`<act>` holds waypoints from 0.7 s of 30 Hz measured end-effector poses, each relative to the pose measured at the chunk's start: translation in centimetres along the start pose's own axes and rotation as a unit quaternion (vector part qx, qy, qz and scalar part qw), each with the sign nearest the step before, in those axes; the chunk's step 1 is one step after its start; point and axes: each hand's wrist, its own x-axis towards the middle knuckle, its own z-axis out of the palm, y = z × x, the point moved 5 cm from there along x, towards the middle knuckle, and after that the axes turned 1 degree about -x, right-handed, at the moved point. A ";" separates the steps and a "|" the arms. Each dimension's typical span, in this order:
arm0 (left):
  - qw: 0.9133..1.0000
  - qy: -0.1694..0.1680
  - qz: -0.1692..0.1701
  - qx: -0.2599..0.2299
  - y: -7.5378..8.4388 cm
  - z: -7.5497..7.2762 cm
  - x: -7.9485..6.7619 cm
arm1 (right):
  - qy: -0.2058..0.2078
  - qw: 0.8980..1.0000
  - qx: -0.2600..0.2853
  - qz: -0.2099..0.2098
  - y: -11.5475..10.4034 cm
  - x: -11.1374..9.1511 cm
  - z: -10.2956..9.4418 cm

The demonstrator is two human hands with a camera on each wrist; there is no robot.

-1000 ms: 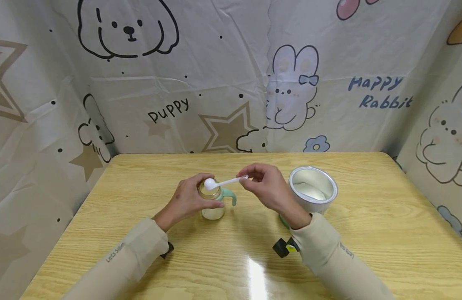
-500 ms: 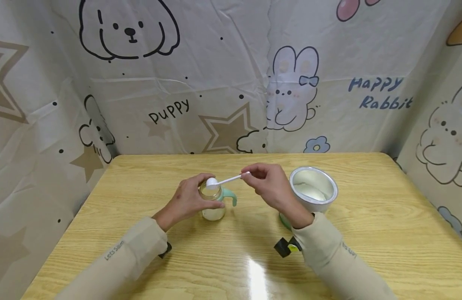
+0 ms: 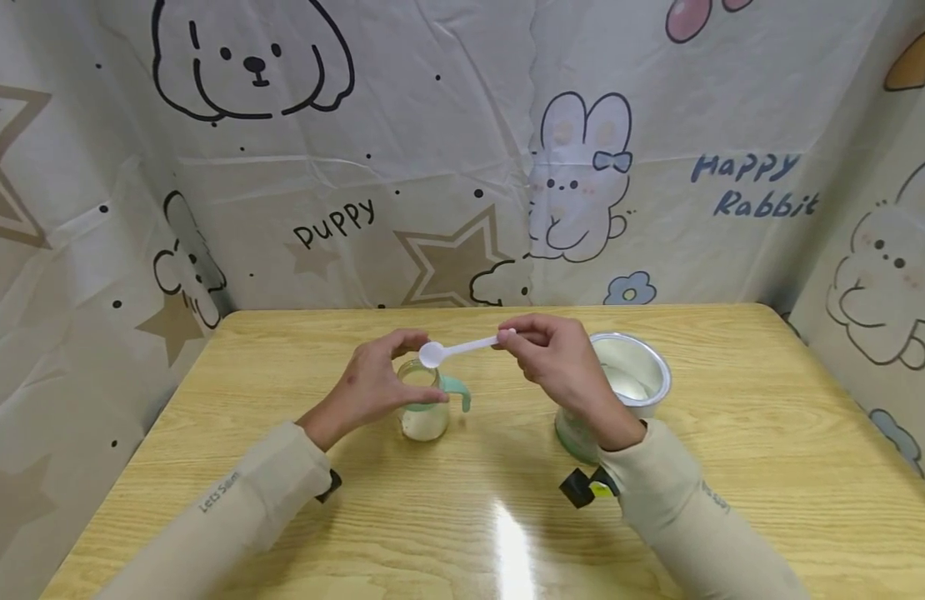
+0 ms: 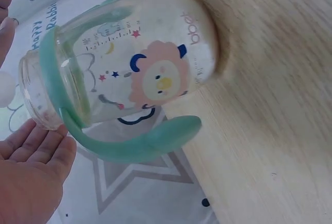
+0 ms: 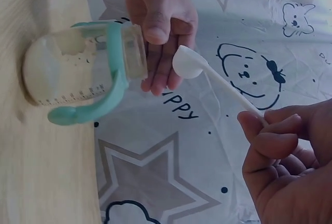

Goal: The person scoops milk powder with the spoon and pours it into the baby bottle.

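A clear baby bottle (image 3: 423, 423) with pale green handles (image 4: 140, 143) and a printed lion face stands upright on the table, whitish contents at its bottom. My left hand (image 3: 368, 379) is around its open neck (image 5: 136, 53), thumb on the near side and fairly straight fingers on the far side. My right hand (image 3: 563, 358) pinches the handle end of a white milk powder scoop (image 3: 432, 354) between thumb and fingers. The scoop's bowl (image 5: 188, 63) is above the bottle's mouth, near my left fingertips.
To the right stands an open tin (image 3: 657, 385) with white powder inside, partly covered by my right hand and wrist. Wooden table (image 3: 402, 517) extends around both. A printed curtain (image 3: 447, 125) hangs behind and at the sides.
The scoop has risen from the bottle's mouth and turned so its bowl shows, with my right hand moving right. My left hand has risen slightly, its fingertips now higher above the rim.
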 end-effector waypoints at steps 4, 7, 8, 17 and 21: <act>1.000 -0.001 0.003 -0.004 0.4 0.1 0.3 | 0.012 1.000 0.008 0.011 -0.2 0.0 -0.9; 1.000 0.000 0.004 -0.007 0.8 0.1 0.6 | 0.018 0.999 0.014 0.023 -0.3 0.0 -1.5; 1.000 0.002 0.004 -0.009 1.0 0.2 0.7 | 0.020 0.999 0.014 0.027 -0.4 -0.1 -1.7; 0.999 -0.007 -0.008 -0.035 2.1 0.4 1.2 | 0.032 0.999 -0.003 0.027 -0.5 -0.6 -3.4; 0.999 -0.012 -0.003 -0.037 2.5 0.7 1.4 | 0.037 0.999 -0.020 0.028 -0.4 -0.9 -4.1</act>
